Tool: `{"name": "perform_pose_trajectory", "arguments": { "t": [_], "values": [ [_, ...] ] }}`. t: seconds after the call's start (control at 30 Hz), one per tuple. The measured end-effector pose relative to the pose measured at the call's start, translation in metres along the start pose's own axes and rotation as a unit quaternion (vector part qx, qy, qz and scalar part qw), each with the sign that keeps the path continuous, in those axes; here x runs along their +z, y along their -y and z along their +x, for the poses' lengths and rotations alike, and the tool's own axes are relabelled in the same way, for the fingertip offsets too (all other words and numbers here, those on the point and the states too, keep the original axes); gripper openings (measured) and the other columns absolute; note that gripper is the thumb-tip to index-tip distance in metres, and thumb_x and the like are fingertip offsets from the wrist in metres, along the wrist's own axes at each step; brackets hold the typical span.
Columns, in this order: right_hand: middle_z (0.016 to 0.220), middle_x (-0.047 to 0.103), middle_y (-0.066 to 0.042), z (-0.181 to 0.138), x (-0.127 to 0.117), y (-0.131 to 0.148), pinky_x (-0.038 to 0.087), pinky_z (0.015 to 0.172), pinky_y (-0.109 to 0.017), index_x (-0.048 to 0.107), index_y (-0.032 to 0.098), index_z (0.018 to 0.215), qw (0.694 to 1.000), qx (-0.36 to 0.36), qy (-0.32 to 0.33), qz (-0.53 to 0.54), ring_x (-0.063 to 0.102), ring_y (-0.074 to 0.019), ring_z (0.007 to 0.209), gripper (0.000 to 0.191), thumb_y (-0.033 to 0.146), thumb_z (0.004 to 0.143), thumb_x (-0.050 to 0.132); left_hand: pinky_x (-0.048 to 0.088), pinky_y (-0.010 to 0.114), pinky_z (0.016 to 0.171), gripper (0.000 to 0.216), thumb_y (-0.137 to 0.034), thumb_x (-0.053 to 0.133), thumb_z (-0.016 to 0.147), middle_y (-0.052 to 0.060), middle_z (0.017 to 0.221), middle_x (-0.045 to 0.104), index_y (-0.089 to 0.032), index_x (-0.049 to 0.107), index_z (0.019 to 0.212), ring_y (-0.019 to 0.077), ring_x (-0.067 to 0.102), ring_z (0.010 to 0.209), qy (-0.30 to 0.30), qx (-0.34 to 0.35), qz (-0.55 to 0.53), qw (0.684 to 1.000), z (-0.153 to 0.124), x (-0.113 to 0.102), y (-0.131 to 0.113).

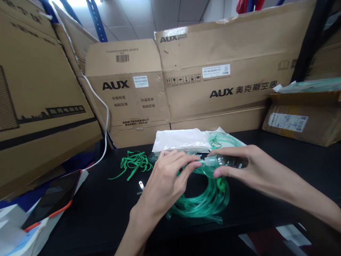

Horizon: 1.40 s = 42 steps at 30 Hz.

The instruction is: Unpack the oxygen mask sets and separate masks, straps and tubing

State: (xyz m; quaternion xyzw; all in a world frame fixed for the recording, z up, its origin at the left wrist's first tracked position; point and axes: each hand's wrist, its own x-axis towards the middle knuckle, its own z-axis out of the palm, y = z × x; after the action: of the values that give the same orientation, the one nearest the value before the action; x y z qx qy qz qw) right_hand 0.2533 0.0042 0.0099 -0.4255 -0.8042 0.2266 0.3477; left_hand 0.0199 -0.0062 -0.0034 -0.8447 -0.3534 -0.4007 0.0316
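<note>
In front of me, my right hand (246,160) is wrapped round a clear plastic cup (226,161) with a pale, narrow neck pointing left. Thumb and index finger of my left hand (167,172) pinch a thin tube end (201,161) that meets this neck; whether it is pushed in cannot be told. Below both hands lies a coil of green clear tubing (199,206), partly covered by my left hand. A heap of green elastic straps (136,163) rests left of my left hand. More clear plastic parts behind my fingers are mostly hidden.
White plastic packages (181,139) lie behind my hands, one showing green tubing. Large cardboard boxes (213,85) wall off the back of the black table (101,213). A phone (54,199) and white cable (107,121) are left; an opened carton (306,117) stands right. A small metal piece (141,185) lies nearby.
</note>
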Motion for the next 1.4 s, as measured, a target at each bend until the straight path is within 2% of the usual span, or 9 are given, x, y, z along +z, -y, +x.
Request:
{"name": "perform_pose_trajectory", "arguments": {
  "t": [0.13, 0.3, 0.47, 0.67, 0.8, 0.93, 1.1, 1.27, 1.4],
  "values": [
    [0.120, 0.075, 0.000, 0.001, 0.001, 0.002, 0.056, 0.097, -0.048, 0.074, 0.035, 0.119, 0.999, -0.020, -0.012, -0.023, 0.069, -0.0340, 0.112, 0.042, 0.050, 0.080, 0.077, 0.042, 0.037, 0.086, 0.010, -0.023, 0.060, 0.099, -0.002, 0.094, 0.076, -0.024, 0.070, 0.098, 0.0186, 0.065, 0.087, 0.011, -0.015, -0.011, 1.000, 0.001, -0.001, 0.000],
    [0.115, 0.077, 0.002, 0.002, 0.001, 0.005, 0.058, 0.093, -0.042, 0.074, 0.036, 0.120, 0.999, -0.033, -0.019, -0.026, 0.070, -0.0324, 0.109, 0.042, 0.048, 0.080, 0.078, 0.040, 0.035, 0.086, 0.006, -0.025, 0.062, 0.098, -0.004, 0.096, 0.074, -0.024, 0.068, 0.099, 0.0173, 0.065, 0.090, 0.015, -0.036, -0.012, 0.999, 0.001, 0.000, 0.000],
    [0.114, 0.077, 0.005, 0.002, 0.001, 0.004, 0.059, 0.087, -0.037, 0.074, 0.037, 0.118, 1.000, -0.024, -0.004, -0.020, 0.071, -0.0305, 0.107, 0.037, 0.043, 0.082, 0.077, 0.038, 0.034, 0.088, 0.004, -0.026, 0.064, 0.097, -0.005, 0.096, 0.074, -0.024, 0.067, 0.098, 0.0166, 0.064, 0.091, 0.013, -0.042, -0.011, 0.999, 0.001, 0.001, -0.001],
    [0.119, 0.075, 0.001, 0.003, 0.000, 0.000, 0.056, 0.091, -0.042, 0.076, 0.034, 0.116, 0.999, -0.001, 0.026, -0.020, 0.069, -0.0325, 0.110, 0.038, 0.050, 0.082, 0.074, 0.038, 0.033, 0.086, 0.007, -0.028, 0.064, 0.097, -0.006, 0.092, 0.074, -0.026, 0.070, 0.096, 0.0170, 0.062, 0.086, 0.042, -0.043, -0.022, 0.998, 0.001, -0.005, 0.003],
    [0.118, 0.076, 0.001, 0.003, -0.001, -0.003, 0.056, 0.090, -0.038, 0.073, 0.035, 0.122, 0.999, 0.011, 0.041, -0.021, 0.069, -0.0289, 0.108, 0.039, 0.049, 0.085, 0.070, 0.040, 0.033, 0.085, 0.009, -0.032, 0.064, 0.097, -0.005, 0.090, 0.073, -0.028, 0.072, 0.098, 0.0181, 0.062, 0.086, 0.052, -0.054, -0.026, 0.997, 0.002, -0.009, 0.005],
    [0.110, 0.077, 0.000, 0.002, -0.001, -0.004, 0.058, 0.081, -0.035, 0.068, 0.036, 0.129, 0.998, 0.015, 0.057, -0.009, 0.071, -0.0260, 0.098, 0.040, 0.047, 0.091, 0.064, 0.044, 0.032, 0.084, 0.012, -0.035, 0.064, 0.096, -0.004, 0.090, 0.073, -0.028, 0.074, 0.096, 0.0186, 0.064, 0.087, 0.065, -0.104, -0.050, 0.991, 0.002, -0.011, 0.003],
    [0.118, 0.074, 0.003, 0.002, -0.001, -0.004, 0.056, 0.084, -0.033, 0.069, 0.038, 0.125, 1.000, 0.005, 0.030, -0.005, 0.068, -0.0257, 0.107, 0.039, 0.044, 0.087, 0.071, 0.047, 0.028, 0.077, 0.020, -0.038, 0.059, 0.098, -0.003, 0.093, 0.075, -0.027, 0.076, 0.094, 0.0186, 0.067, 0.085, 0.098, -0.179, -0.099, 0.974, 0.003, -0.013, -0.001],
    [0.117, 0.075, 0.000, 0.003, 0.000, -0.008, 0.058, 0.085, -0.041, 0.074, 0.035, 0.119, 0.999, 0.008, 0.030, -0.022, 0.068, -0.0315, 0.107, 0.040, 0.048, 0.081, 0.075, 0.046, 0.027, 0.071, 0.033, -0.044, 0.054, 0.099, -0.004, 0.082, 0.073, -0.024, 0.072, 0.080, 0.0176, 0.066, 0.079, 0.133, -0.215, -0.134, 0.958, 0.001, -0.015, -0.003],
    [0.120, 0.074, 0.000, 0.003, 0.001, -0.008, 0.057, 0.091, -0.047, 0.074, 0.037, 0.119, 0.999, -0.013, 0.023, -0.037, 0.067, -0.0335, 0.112, 0.042, 0.051, 0.080, 0.076, 0.048, 0.027, 0.071, 0.034, -0.047, 0.053, 0.099, -0.004, 0.083, 0.073, -0.024, 0.071, 0.082, 0.0185, 0.066, 0.079, 0.151, -0.229, -0.156, 0.949, 0.001, -0.016, -0.004]
  ]
}}
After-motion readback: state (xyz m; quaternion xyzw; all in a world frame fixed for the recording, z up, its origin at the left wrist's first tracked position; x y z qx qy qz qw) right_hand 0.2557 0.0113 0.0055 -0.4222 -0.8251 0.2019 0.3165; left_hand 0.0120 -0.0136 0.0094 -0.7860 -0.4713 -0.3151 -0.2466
